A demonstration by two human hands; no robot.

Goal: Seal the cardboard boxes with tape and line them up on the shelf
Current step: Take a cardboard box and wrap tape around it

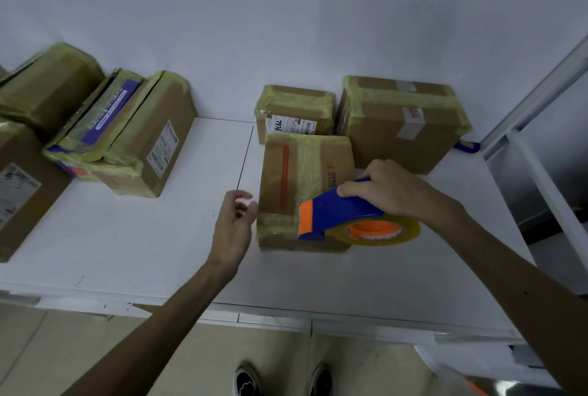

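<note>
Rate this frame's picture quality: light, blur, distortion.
Head view: dim, flat, bluish light with only soft shadows and no glare; the left hand shows motion-smeared fingertips; the far-left boxes look soft; wide-angle distortion bows the shelf, while the tape dispenser is sharp.

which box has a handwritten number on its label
The small box against the wall, behind the red-striped box; only its label carries handwritten digits.

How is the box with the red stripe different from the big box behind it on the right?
The red-striped box is narrower; the big box is wider. The red-striped box bears a red stripe; the big box has white labels. The right hand holds a tape dispenser against the red-striped box; nothing rests on the big box. Both are brown cardboard with yellowish tape, on the white shelf.
</note>
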